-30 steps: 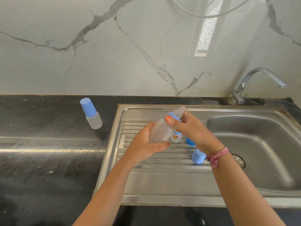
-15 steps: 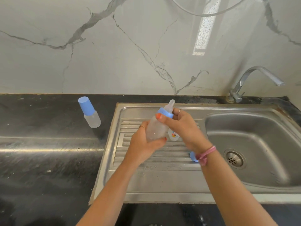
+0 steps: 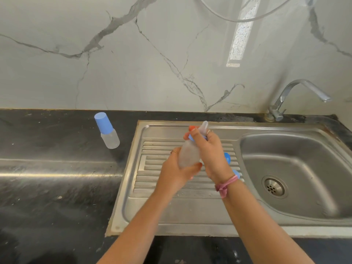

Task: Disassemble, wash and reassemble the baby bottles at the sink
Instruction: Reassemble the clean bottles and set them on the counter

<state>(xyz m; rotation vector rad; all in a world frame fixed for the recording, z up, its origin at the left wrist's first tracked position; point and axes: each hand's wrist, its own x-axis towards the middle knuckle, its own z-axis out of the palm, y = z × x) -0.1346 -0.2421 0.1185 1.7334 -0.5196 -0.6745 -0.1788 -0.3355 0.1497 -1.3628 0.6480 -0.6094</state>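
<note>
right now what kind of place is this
Most likely a home kitchen: a steel sink with a ribbed draining board, a tap against a marble-look wall, and a dark stone counter.

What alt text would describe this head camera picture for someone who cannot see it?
Over a steel sink's drainboard, a left hand grips a clear baby bottle while the right hand grips its blue collar below the teat. A blue-capped bottle stands on the black counter.

A black worktop (image 3: 47,187) meets a veined marble wall (image 3: 133,63); a grey cable (image 3: 238,20) loops overhead.
</note>
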